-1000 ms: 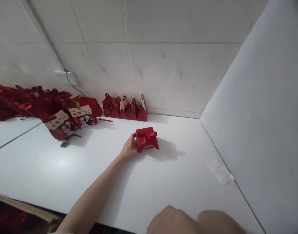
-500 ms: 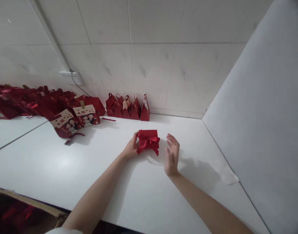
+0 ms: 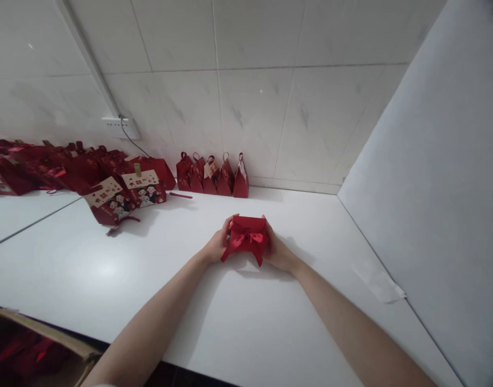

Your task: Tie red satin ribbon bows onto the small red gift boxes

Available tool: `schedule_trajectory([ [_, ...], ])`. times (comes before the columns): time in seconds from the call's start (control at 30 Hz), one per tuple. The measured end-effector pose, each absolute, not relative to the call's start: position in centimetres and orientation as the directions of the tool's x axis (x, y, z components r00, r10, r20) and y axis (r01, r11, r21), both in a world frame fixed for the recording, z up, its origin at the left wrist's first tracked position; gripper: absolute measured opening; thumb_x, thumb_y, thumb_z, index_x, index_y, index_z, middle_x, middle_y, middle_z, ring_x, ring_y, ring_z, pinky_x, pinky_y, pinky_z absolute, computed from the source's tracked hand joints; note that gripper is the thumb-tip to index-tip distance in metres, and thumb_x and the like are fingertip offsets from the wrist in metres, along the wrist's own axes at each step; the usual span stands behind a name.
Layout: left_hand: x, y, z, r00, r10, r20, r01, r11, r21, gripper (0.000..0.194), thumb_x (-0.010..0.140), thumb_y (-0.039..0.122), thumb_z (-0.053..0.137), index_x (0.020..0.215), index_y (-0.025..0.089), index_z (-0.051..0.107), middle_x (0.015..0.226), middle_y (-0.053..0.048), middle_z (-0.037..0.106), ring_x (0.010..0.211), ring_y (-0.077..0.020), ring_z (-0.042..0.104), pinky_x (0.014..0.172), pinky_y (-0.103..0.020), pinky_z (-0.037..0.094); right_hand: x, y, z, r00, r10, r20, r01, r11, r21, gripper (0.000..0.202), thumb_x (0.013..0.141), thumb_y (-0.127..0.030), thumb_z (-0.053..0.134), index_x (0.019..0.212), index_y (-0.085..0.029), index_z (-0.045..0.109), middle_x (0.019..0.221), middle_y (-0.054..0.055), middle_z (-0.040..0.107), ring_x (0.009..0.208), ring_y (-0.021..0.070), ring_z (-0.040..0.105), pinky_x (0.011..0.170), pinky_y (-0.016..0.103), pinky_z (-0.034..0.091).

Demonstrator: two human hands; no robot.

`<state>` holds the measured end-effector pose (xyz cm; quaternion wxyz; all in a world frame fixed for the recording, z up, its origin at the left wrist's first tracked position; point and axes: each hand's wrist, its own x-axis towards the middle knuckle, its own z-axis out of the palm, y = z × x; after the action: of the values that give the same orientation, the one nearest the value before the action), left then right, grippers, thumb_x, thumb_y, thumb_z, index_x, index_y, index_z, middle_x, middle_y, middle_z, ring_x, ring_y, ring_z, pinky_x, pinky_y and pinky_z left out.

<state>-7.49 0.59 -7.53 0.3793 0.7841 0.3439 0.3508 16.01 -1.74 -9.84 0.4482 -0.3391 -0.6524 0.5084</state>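
Note:
A small red gift box (image 3: 249,226) with a red satin bow tied across its front is between my hands, over the white table (image 3: 246,322). My left hand (image 3: 219,244) grips its left side, with the fingers partly hidden behind it. On the opposite side my right hand (image 3: 276,250) is closed against the box, its fingertips at the top right corner. Two ribbon tails hang down from the bow at the front.
Several red gift boxes with loop handles (image 3: 212,176) stand in a row by the tiled wall. Printed red boxes (image 3: 147,188) crowd the left, near a power strip (image 3: 120,128). A cardboard box (image 3: 48,333) with red items is at lower left; a white panel (image 3: 431,161) borders the right.
My right hand, open and apart from the box before, has moved left and taken hold of its right side. The gift box has shifted slightly right, still in my left hand.

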Motion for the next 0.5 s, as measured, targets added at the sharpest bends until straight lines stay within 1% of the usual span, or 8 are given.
schedule_trajectory([
  [0.1,-7.39,0.38,-7.25,0.522,0.810,0.266,0.302,-0.468,0.831,0.093,0.074,0.032,0.072,0.151,0.025,0.021,0.120,-0.009,0.067,0.099,-0.0267,0.067,0.087,-0.038,0.053,16.47,-1.72,-9.89,-0.408,0.876,0.255,0.012,0.285,-0.959,0.108,0.076,-0.033,0.075,0.155,-0.037,0.003,0.141,0.006,0.053,0.119,0.0263,0.060,0.104,0.049,0.047],
  [0.23,-7.32,0.42,-7.18,0.514,0.816,0.264,0.324,-0.470,0.821,0.095,0.073,0.030,0.073,0.152,0.024,0.020,0.124,-0.010,0.065,0.103,-0.0274,0.065,0.091,-0.039,0.051,16.71,-1.53,-10.08,-0.390,0.890,0.237,0.040,0.274,-0.961,0.106,0.077,-0.032,0.074,0.155,-0.038,0.003,0.136,0.005,0.057,0.114,0.0266,0.062,0.099,0.049,0.051],
  [0.37,-7.32,0.48,-7.19,0.523,0.810,0.267,0.312,-0.473,0.824,0.092,0.075,0.030,0.071,0.151,0.025,0.021,0.123,-0.009,0.065,0.103,-0.0271,0.066,0.090,-0.038,0.051,16.67,-1.56,-9.90,-0.389,0.894,0.223,0.050,0.262,-0.964,0.104,0.075,-0.030,0.075,0.154,-0.040,0.009,0.136,0.005,0.056,0.117,0.0276,0.061,0.102,0.049,0.049],
  [0.43,-7.33,0.40,-7.14,0.524,0.812,0.256,0.320,-0.467,0.825,0.092,0.076,0.031,0.070,0.152,0.025,0.018,0.123,-0.008,0.065,0.102,-0.0261,0.066,0.088,-0.036,0.052,16.68,-1.60,-9.78,-0.387,0.898,0.210,0.054,0.250,-0.967,0.101,0.075,-0.029,0.075,0.153,-0.041,0.013,0.136,0.005,0.056,0.117,0.0279,0.060,0.102,0.050,0.049],
  [0.5,-7.33,0.29,-7.08,0.528,0.814,0.244,0.324,-0.459,0.827,0.091,0.078,0.032,0.069,0.152,0.025,0.016,0.122,-0.008,0.066,0.100,-0.0257,0.066,0.087,-0.035,0.052,16.71,-1.62,-9.74,-0.389,0.896,0.215,0.056,0.256,-0.965,0.100,0.075,-0.028,0.075,0.153,-0.041,0.013,0.136,0.005,0.057,0.117,0.0278,0.061,0.102,0.050,0.050],
])
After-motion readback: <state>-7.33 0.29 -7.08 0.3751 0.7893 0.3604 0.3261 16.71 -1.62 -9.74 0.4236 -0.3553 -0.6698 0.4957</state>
